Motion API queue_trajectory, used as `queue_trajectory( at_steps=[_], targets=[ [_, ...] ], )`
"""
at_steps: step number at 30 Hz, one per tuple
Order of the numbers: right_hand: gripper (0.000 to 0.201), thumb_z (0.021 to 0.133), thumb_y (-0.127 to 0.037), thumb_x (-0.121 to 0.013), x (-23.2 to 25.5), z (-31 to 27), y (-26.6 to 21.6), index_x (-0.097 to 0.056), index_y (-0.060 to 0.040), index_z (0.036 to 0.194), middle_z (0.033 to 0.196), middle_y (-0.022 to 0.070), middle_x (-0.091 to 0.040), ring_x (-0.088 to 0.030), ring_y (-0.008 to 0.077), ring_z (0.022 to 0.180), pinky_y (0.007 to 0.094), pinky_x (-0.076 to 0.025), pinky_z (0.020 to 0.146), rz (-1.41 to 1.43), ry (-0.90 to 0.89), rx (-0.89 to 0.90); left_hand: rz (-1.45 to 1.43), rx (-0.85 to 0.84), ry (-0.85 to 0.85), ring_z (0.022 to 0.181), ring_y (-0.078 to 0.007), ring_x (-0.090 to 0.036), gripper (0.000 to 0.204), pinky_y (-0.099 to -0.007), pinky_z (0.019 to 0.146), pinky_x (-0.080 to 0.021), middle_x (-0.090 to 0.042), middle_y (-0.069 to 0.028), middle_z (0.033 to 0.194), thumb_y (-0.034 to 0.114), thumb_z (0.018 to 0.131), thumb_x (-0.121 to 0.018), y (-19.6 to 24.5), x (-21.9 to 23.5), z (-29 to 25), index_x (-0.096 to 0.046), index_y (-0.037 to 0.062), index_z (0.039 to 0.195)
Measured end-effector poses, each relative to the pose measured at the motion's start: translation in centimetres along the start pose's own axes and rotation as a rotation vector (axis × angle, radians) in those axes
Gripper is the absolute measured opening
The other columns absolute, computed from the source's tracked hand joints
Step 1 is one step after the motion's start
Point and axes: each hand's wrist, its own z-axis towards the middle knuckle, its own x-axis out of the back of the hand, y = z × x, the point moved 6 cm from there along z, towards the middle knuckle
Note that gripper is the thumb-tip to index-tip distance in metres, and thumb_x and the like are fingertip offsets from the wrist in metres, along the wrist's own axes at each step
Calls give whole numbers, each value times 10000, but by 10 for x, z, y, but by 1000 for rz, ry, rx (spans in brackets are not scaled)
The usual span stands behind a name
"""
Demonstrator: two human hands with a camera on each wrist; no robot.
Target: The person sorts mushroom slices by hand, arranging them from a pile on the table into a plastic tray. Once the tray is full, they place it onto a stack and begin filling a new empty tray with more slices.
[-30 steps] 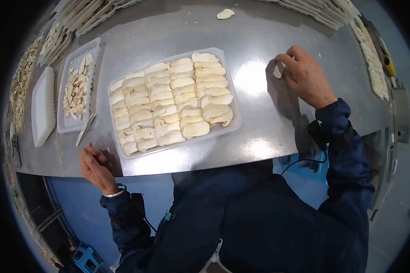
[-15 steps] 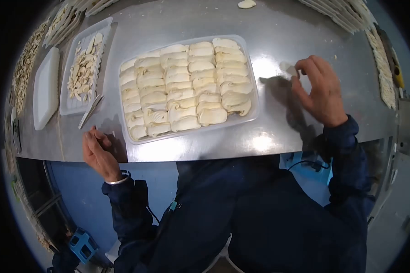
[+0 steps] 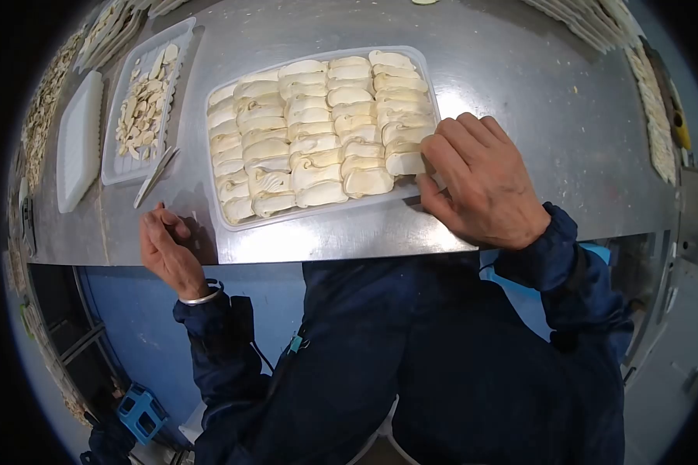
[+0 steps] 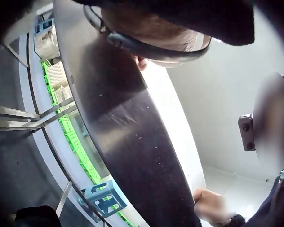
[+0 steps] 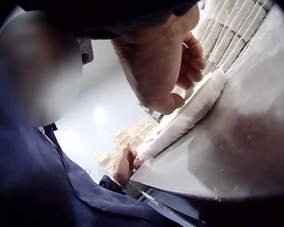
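A clear plastic tray [image 3: 318, 215] holds overlapping rows of pale mushroom slices [image 3: 315, 143]. At its front right corner my right hand [image 3: 485, 182] pinches a mushroom slice [image 3: 406, 163] by its right end, where the slice lies over the end of the rightmost row. The fingertips there are partly hidden behind the knuckles. In the right wrist view this hand hangs over the tray's edge with its thumb low. My left hand [image 3: 167, 249] rests at the table's front edge, fingers loosely curled around nothing, left of the tray. A silver bracelet [image 3: 200, 297] circles that wrist.
A slim pale tool [image 3: 155, 177] lies beyond my left hand. Behind it are a tray [image 3: 163, 116] of small mushroom pieces and a white upturned tray [image 3: 79, 143]. Stacked trays [image 3: 578, 23] line the far right; more mushroom slices [image 3: 650, 116] lie along the right edge.
My right hand picked up a mushroom slice from the table on the right and carried it left to the tray's front right corner. The left hand has stayed in place. The view has shifted somewhat.
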Motion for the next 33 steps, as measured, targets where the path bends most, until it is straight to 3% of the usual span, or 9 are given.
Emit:
queue_trajectory(
  at_steps=[13,17,20,23,26,29,33],
  targets=[
    [314,678,-107,-706,18,4,13,-529,-16,922,862,123,-518,-536,263,824,362,-425,721,46,13,-81,4,-1,-8,564,-65,-332,388,-414,1071,-354,-377,27,582,280,1043,-376,0,0,1,-463,66,730],
    [225,761,-79,-646,53,5,72,-575,-37,971,922,149,-605,-602,322,799,428,-472,732,-14,235,-265,-8,68,16,565,-64,-326,387,-424,1083,-343,-369,27,586,274,1043,-370,-6,2,0,-442,70,722],
    [173,834,-58,-569,52,27,120,-629,-31,994,852,146,-615,-602,321,748,395,-482,731,-128,215,-202,-2,47,-3,564,-63,-314,387,-432,1089,-337,-354,29,589,269,1042,-364,-4,1,1,-422,76,712],
    [272,845,-54,-528,17,56,152,-626,-53,1099,890,154,-615,-604,354,796,418,-476,758,-131,129,-105,19,8,-10,562,-65,-306,387,-444,1093,-331,-341,30,592,262,1041,-360,0,0,1,-409,79,703],
    [345,837,-54,-522,-10,84,163,-607,-79,1171,939,150,-605,-599,366,873,436,-474,785,-133,-31,-171,42,5,2,563,-65,-308,394,-449,1086,-342,-344,30,591,259,1040,-356,4,-2,0,-419,78,697],
    [376,827,-57,-533,-26,101,182,-592,-92,1196,982,150,-588,-589,354,918,440,-475,804,-219,11,-178,77,-5,0,556,-62,-308,399,-451,1083,-350,-348,32,584,266,1041,-354,3,-1,0,-438,79,700],
    [390,793,-72,-564,-36,116,200,-632,-106,1175,1015,157,-609,-600,350,999,436,-485,881,-272,-59,-190,78,-16,-21,536,-59,-305,401,-449,1087,-351,-352,37,569,282,1045,-349,3,0,0,-457,81,716]
  ],
)
